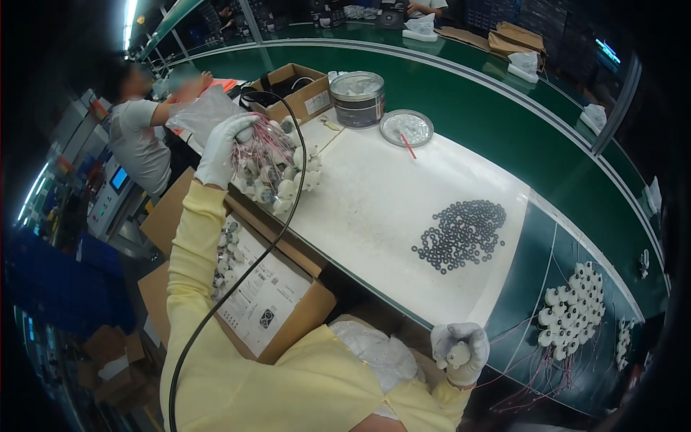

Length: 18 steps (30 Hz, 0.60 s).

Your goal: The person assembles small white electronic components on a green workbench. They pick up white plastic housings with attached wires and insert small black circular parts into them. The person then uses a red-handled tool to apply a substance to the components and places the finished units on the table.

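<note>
My left hand (223,150), in a white glove, reaches to the far left of the white table. Its fingers close round the bunched pink wires (268,138) of a pile of small white round parts (270,176), which look like little motors. Low in front of me, my right hand (461,351), also gloved in white, curls round one white round part (458,355). On the green surface to the right stands a cluster of similar white parts (572,309) with dark centres, their pink wires trailing toward the near edge.
Many dark rings (461,234) lie on the white table (360,216). Behind are a metal can (358,101), a round lid (406,128) with a red stick, and a carton (299,90). An open box (288,317) sits below the left edge. A black cable crosses my left arm. Another person (140,129) works at left.
</note>
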Motion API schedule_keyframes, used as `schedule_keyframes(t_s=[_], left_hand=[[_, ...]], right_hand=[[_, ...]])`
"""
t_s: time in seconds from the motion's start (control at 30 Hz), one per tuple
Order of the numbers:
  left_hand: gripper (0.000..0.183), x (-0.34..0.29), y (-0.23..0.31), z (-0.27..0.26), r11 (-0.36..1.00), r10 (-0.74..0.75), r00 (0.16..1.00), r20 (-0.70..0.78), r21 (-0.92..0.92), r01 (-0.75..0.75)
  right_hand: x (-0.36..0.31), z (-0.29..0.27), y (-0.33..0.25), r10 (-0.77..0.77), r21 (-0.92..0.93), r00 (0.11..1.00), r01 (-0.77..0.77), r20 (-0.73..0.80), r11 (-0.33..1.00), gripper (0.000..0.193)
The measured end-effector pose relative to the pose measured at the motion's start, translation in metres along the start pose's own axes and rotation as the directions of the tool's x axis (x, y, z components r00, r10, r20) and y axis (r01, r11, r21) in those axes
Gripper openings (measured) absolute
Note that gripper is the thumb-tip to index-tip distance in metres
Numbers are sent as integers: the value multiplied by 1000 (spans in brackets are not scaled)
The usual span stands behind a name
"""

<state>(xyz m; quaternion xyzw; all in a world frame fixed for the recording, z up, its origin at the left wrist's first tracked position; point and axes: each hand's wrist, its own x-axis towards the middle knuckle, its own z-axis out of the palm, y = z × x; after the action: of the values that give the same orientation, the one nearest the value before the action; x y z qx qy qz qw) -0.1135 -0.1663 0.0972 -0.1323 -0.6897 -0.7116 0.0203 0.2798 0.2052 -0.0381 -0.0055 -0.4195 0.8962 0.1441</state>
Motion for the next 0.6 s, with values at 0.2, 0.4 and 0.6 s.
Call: schedule_keyframes(t_s=[0.2,0.4,0.6], left_hand=[[39,9,-53,39,913,-300,949,93,316,258],[46,25,-85,76,980,23,988,151,190,-52],[26,39,-57,83,964,105,985,139,229,-135]], right_hand=[[2,3,2,-14,21,1000,14,-8,1000,51],[3,3,3,-40,-4,999,40,-33,999,52],[3,-5,9,-127,79,991,124,33,989,67]])
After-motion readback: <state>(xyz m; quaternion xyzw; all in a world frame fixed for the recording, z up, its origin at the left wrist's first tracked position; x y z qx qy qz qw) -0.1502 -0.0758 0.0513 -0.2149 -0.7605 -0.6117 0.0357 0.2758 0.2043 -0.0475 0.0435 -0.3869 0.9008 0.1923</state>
